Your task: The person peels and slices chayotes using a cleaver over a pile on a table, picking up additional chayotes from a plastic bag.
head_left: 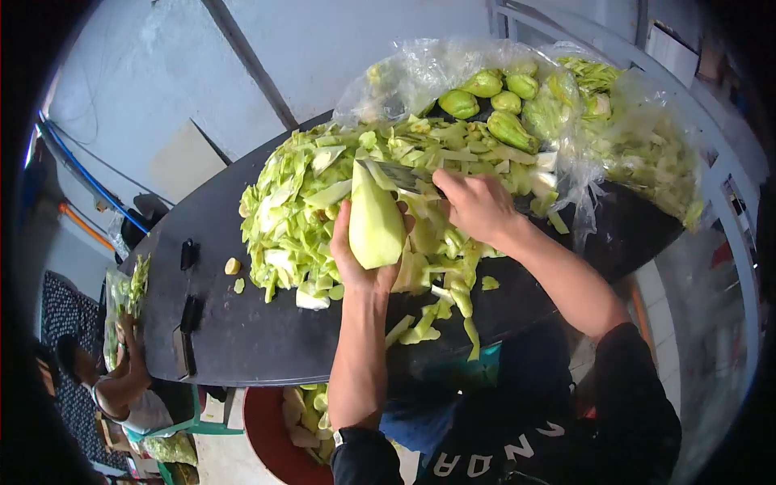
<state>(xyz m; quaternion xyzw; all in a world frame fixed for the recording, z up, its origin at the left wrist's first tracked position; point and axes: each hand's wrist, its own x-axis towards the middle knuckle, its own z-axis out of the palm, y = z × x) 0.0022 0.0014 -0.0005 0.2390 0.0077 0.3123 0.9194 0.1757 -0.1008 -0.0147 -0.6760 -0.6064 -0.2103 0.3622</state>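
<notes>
Left hand (368, 271): I see fingers curled round a pale-green, tapered vegetable (375, 230) above light-green peelings (279, 214), likely bracing it | right hand (477, 208): fingers clenched round a dark-handled, grey-metal knife (404, 175), blade at vegetable's tip

The right fingers (453, 187) hide most of the knife's (406, 176) handle; the bottom edge crops the red tub (263, 432); plastic (584, 192) blurs what may be shreds (651, 166).

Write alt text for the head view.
A person's left hand holds a peeled vegetable while the right hand holds a knife at its tip, over a dark table heaped with green scraps. Whole vegetables and plastic bags lie at the far side; a red tub stands below the near edge, another person at picture left.
</notes>
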